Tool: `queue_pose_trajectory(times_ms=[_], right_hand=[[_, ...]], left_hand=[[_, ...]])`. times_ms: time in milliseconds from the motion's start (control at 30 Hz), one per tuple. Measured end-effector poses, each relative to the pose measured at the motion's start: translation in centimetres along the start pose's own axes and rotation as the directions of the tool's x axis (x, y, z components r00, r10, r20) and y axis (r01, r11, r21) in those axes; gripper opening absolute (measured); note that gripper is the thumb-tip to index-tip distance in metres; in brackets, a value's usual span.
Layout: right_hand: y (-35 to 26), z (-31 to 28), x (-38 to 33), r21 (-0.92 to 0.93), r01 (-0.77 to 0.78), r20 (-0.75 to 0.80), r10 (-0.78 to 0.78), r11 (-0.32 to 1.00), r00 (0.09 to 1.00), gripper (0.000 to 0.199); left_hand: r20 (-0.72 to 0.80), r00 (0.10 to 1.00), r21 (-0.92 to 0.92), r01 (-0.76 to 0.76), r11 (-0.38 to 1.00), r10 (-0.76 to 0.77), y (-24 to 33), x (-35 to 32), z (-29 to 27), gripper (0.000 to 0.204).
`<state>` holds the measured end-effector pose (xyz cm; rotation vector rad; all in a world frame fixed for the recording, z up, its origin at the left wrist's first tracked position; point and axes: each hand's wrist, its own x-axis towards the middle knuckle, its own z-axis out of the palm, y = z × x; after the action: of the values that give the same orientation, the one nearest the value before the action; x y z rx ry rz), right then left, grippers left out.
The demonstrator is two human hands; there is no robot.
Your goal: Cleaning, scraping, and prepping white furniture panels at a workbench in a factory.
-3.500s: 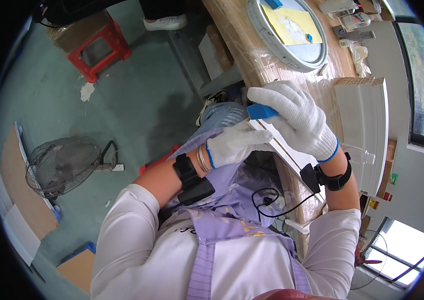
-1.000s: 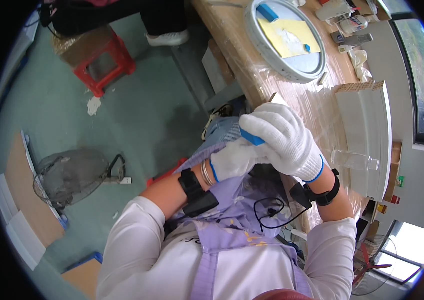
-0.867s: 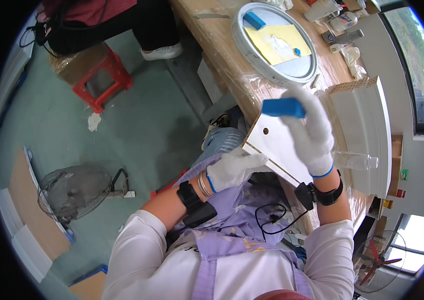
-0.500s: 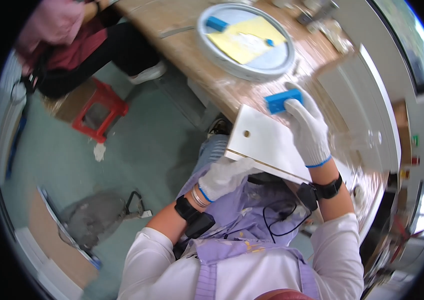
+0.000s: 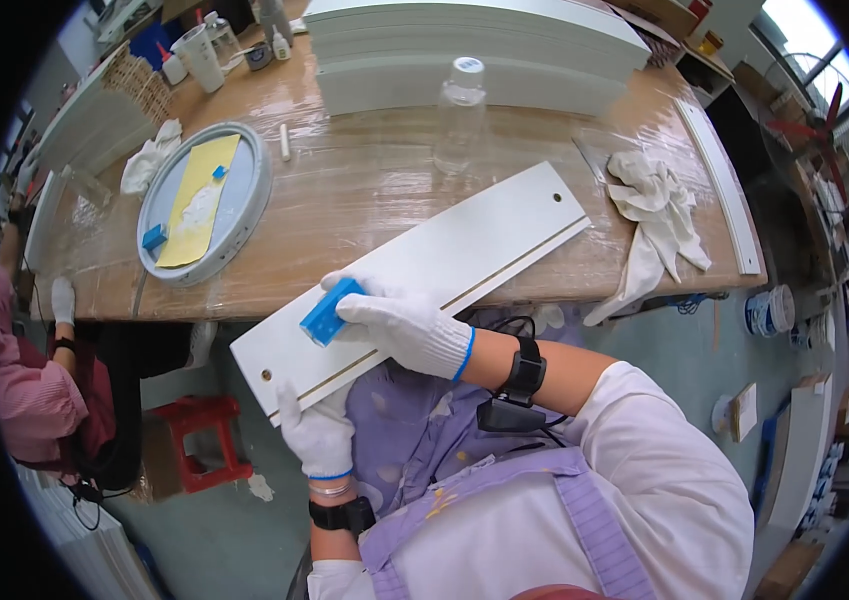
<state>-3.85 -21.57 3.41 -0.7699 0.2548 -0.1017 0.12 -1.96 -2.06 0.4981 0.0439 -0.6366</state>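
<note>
A long white board (image 5: 464, 245) with a narrow groove along its near edge and a small hole at each end lies slantwise from my lap onto the table. My gloved right hand (image 5: 394, 320) grips a blue block (image 5: 331, 312) and holds it over the left part of the board. At the board's near left corner, my gloved left hand (image 5: 316, 430) has its fingers wrapped on the edge, steadying the panel. A round grey lid (image 5: 256, 205) farther left carries a yellow sheet (image 5: 206, 200) with white powder or paste, plus two smaller blue pieces.
A clear bottle (image 5: 461, 120) stands behind the board, before a stack of white panels (image 5: 474, 60). Crumpled white gloves or cloth (image 5: 654, 215) lie at the right. Another person's gloved hand (image 5: 62, 300) rests at the table's left edge, near a red stool (image 5: 206, 440).
My view has swung right, toward the table. The board now lies across the table edge, and my right hand has brought the blue block from beside it to above its left part.
</note>
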Motion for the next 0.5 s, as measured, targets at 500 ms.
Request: queue_pose_trajectory(times_ms=[500], right_hand=[[-14.3,-18.3,-11.5,0.088,0.585,-0.393,-0.511,0.807,0.765,0.036]], left_hand=[[-0.282,0.896,0.285,-0.264,0.922,0.344,2.0,-9.6,-5.5,0.051]])
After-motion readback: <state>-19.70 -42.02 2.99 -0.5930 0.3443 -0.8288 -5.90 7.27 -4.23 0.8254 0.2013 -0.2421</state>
